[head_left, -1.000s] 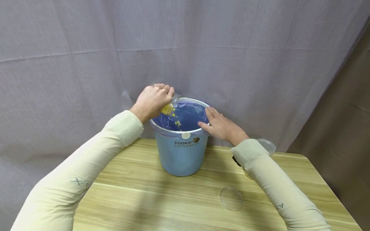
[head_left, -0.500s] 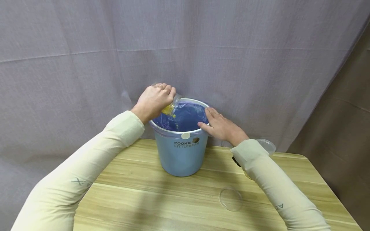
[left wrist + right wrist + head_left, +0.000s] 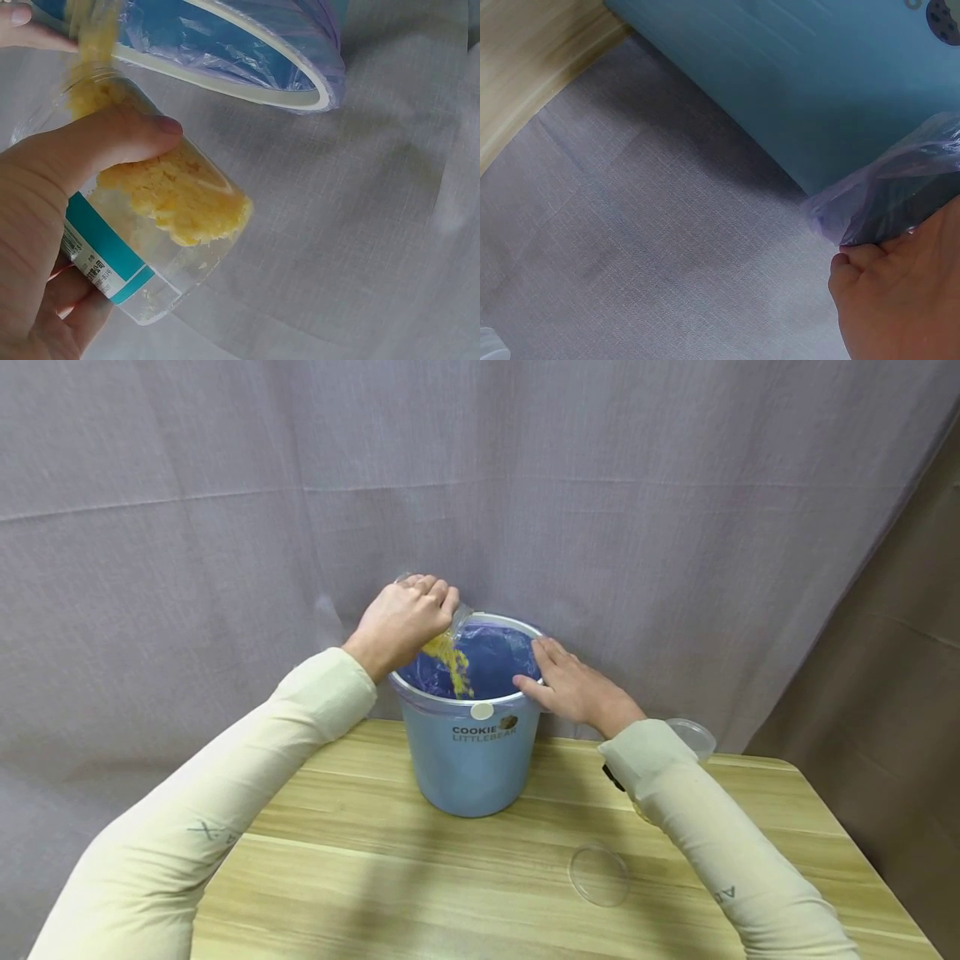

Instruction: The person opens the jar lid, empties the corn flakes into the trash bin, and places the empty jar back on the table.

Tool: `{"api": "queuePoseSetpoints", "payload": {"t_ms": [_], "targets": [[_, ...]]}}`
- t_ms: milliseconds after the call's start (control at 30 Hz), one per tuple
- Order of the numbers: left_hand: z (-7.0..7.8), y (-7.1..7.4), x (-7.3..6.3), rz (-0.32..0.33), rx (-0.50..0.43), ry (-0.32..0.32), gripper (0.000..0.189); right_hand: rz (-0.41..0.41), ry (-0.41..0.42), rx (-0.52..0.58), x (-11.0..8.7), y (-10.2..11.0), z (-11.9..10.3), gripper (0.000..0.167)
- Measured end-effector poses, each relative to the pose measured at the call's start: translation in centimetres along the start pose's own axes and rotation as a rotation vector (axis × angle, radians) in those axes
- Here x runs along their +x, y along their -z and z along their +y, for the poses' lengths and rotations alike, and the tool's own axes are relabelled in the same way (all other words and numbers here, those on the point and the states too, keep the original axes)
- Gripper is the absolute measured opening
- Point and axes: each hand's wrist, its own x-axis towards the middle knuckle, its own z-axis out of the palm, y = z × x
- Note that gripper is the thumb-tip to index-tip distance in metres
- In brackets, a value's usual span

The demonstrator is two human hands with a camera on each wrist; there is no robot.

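Observation:
My left hand [image 3: 405, 618] grips a clear jar [image 3: 161, 289] with a teal-striped label, tilted mouth-down over the left side of a light blue bucket [image 3: 471, 764]. Yellow flaky bits [image 3: 184, 199] fill part of the jar, and a stream of them falls from its mouth into the bucket. A thin purple plastic bag [image 3: 330, 37] lines the bucket and folds over its white rim. On the right side of that rim rests my right hand [image 3: 581, 689], its fingers extended. The bucket's bottom is hidden from view.
A round clear lid [image 3: 598, 877] lies on the wooden table [image 3: 337, 868], in front and to the right of the bucket. Behind my right forearm stands another clear container [image 3: 692, 739], partly hidden. A grey curtain [image 3: 600, 485] hangs behind the table.
Yellow bits pour in a thicker stream now than half a second ago. The jar and left hand have shifted very slightly to the right. My right hand keeps its place.

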Motion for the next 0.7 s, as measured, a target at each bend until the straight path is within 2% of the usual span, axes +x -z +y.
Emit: {"api": "queuePoseSetpoints", "payload": {"t_ms": [133, 433, 700], "targets": [[0.09, -0.07, 0.02, 0.035, 0.015, -0.009, 0.036, -0.003, -0.007, -0.003, 0.02, -0.09, 0.09, 0.095], [-0.03, -0.1, -0.09, 0.059, 0.059, -0.03, 0.037, 0.001, 0.008, 0.002, 0.23, -0.08, 0.05, 0.095], [0.15, -0.34, -0.09, 0.118, 0.101, -0.052, 0.031, -0.001, 0.007, -0.003, 0.18, -0.13, 0.07, 0.094]]}}
